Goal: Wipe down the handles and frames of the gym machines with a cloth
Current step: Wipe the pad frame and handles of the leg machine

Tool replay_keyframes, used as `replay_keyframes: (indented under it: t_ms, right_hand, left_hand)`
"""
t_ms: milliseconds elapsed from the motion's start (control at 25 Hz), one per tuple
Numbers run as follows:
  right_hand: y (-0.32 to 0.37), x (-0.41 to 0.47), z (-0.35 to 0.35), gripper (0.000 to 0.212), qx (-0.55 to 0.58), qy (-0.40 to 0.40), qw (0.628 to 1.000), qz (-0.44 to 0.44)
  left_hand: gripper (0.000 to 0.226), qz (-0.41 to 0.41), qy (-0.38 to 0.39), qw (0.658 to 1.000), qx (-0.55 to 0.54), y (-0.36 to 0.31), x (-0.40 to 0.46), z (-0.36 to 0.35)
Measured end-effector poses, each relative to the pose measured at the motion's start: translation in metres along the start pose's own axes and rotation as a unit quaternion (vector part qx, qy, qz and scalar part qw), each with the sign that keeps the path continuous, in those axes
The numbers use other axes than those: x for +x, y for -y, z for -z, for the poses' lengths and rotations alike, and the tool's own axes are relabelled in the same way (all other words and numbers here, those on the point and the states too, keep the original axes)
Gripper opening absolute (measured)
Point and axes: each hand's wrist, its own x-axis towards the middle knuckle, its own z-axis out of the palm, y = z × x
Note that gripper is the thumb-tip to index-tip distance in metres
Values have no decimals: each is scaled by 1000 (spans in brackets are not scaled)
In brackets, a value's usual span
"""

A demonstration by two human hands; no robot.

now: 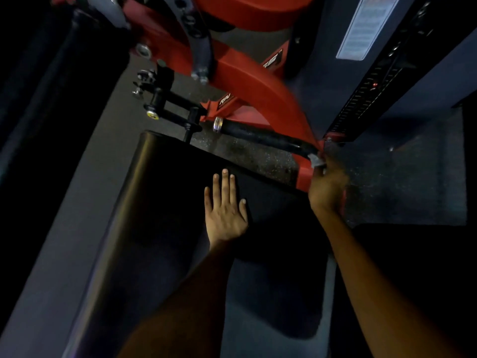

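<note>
— Where is the handle, and how does it lie?

— The black handle runs from its steel end cap at the left down to the right, where it joins the red frame. The cloth is at this joint, pinched by the right hand with curled fingers.

— Is there room to move?

— Speckled floor lies open between the handle and the edge of the black pad. The left hand rests flat on the pad, fingers straight and spread.
</note>
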Motion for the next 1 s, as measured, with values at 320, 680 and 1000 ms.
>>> replay_keyframes:
  t_ms: [320,680,1000]
  right_hand:
    - [111,11,-73,44,-10,211,936,281]
    - [87,15,-26,43,-101,156,923,336]
    - [94,19,-34,44,-13,251,934,253]
  left_hand:
    - [61,6,-53,998,22,1,0,-11]
    - [62,14,-62,998,29,-1,-2,-11]
    - [61,12,-66,997,27,0,-1,-10]
